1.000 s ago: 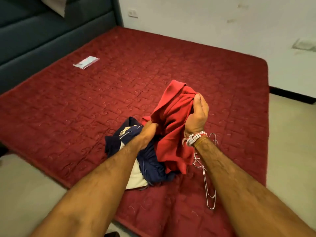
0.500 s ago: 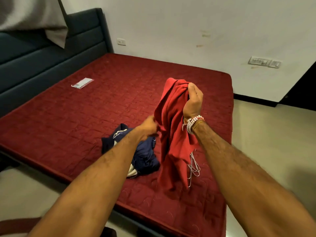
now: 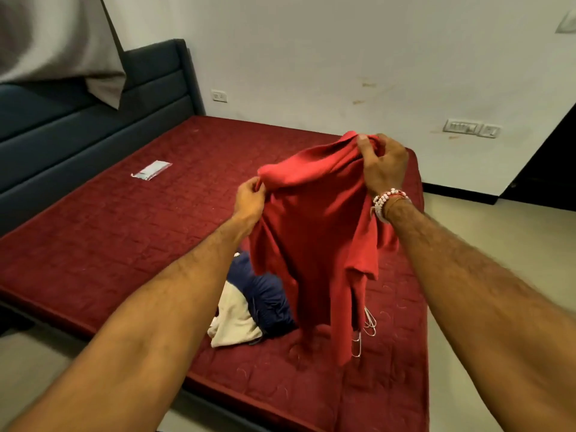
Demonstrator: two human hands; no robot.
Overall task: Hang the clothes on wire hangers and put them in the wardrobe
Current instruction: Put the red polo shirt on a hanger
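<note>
Item: red shirt, held up over the bed, my left hand and right hand pinching its top edge; I should find both shoulders before taking a hanger.

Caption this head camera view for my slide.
Left hand and right hand hold a red garment above wire hangers and piled clothes on the mattress.

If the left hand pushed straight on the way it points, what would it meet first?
The red shirt itself: the left hand pinches its edge, and the bunched fold lies right ahead. Past that probably only mattress and wall, though depth is unclear.
</note>
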